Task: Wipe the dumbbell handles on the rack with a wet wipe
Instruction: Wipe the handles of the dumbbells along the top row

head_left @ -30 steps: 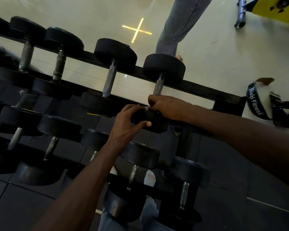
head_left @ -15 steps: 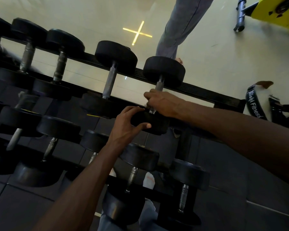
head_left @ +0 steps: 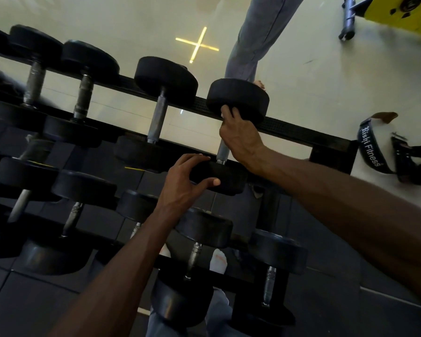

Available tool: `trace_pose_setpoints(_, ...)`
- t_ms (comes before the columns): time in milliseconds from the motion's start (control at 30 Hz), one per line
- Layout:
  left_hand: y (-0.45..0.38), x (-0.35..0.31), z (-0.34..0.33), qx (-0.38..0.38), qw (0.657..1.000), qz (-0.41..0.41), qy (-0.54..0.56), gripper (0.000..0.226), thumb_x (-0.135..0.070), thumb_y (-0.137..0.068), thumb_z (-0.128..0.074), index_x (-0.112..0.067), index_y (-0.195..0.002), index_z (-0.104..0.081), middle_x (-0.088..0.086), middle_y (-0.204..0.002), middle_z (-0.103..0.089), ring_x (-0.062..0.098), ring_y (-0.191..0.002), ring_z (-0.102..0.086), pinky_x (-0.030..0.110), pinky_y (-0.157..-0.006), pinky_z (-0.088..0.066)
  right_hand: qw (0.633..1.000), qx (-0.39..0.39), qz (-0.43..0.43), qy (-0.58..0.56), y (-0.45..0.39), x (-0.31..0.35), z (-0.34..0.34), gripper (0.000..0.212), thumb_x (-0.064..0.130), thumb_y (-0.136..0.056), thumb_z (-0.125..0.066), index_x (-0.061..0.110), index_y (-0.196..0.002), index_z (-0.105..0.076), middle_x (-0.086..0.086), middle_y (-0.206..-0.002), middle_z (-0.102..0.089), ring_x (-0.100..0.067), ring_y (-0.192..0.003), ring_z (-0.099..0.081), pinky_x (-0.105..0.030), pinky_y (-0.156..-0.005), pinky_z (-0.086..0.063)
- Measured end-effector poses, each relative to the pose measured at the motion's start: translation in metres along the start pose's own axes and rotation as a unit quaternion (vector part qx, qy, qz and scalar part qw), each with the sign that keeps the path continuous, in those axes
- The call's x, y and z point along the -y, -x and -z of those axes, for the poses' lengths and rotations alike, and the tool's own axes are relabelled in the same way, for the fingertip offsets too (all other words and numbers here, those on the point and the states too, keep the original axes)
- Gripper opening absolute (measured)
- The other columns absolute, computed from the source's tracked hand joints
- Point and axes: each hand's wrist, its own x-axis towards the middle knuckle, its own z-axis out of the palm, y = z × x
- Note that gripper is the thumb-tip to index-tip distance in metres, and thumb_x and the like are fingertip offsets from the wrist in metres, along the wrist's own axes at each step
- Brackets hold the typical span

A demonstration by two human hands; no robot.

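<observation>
While the left hand is gripping the near head at frame centre, seemingly steadying the dumbbell, the right hand is clenching around its handle on the rack; any wipe is hidden.

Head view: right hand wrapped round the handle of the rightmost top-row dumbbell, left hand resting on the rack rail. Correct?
Not quite. In the head view the left hand is not on the rack rail; it grips the near weight head of that same rightmost top-row dumbbell. The right hand is indeed wrapped round its handle, up by the far head.
</observation>
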Motion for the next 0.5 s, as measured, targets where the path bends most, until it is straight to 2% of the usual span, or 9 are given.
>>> trace_pose_setpoints(133,0.001,-0.003,0.000,-0.004,1.000,0.005,-0.003,0.061,-0.039,-0.075,-0.090,-0.019,-0.129,-0.069,-0.001,-0.134,-0.060,0.007,-0.120,-0.055,0.013,-0.098,-0.044,0.981,-0.058,-0.140,-0.123,0.006,0.015,-0.010,0.036,-0.005,-0.082,-0.073,-0.006,-0.117,-0.066,-0.017,-0.131,-0.055,-0.031,-0.107,-0.058,-0.029,-0.064,-0.056)
trace_pose_setpoints(233,0.000,-0.004,0.001,-0.003,1.000,0.005,-0.005,0.062,-0.039,-0.076,-0.089,-0.019,-0.130,-0.068,-0.001,-0.134,-0.060,0.008,-0.120,-0.056,0.019,-0.101,-0.047,0.965,-0.066,-0.177,-0.182,0.008,0.022,-0.010,0.052,-0.008,-0.088,-0.062,-0.005,-0.138,-0.051,-0.019,-0.139,-0.046,-0.033,-0.114,-0.051,-0.029,-0.073,-0.056)
trace_pose_setpoints(400,0.000,-0.004,0.001,-0.005,1.000,0.004,-0.004,0.061,-0.038,-0.075,-0.090,-0.018,-0.129,-0.070,-0.001,-0.132,-0.060,0.007,-0.118,-0.056,0.021,-0.101,-0.048,0.946,-0.091,-0.179,-0.255,0.016,0.019,-0.015,0.049,-0.007,-0.088,-0.065,-0.006,-0.135,-0.052,-0.023,-0.133,-0.048,-0.034,-0.107,-0.054,-0.034,-0.074,-0.060)
trace_pose_setpoints(500,0.000,-0.005,0.001,-0.004,1.000,0.005,-0.005,0.061,-0.038,-0.075,-0.090,-0.018,-0.129,-0.070,-0.001,-0.132,-0.060,0.008,-0.119,-0.057,0.017,-0.100,-0.046,0.928,-0.107,-0.197,-0.296,0.017,0.017,-0.022,0.052,0.005,-0.096,-0.064,0.003,-0.145,-0.047,-0.019,-0.128,-0.048,-0.029,-0.105,-0.054,-0.029,-0.078,-0.057)
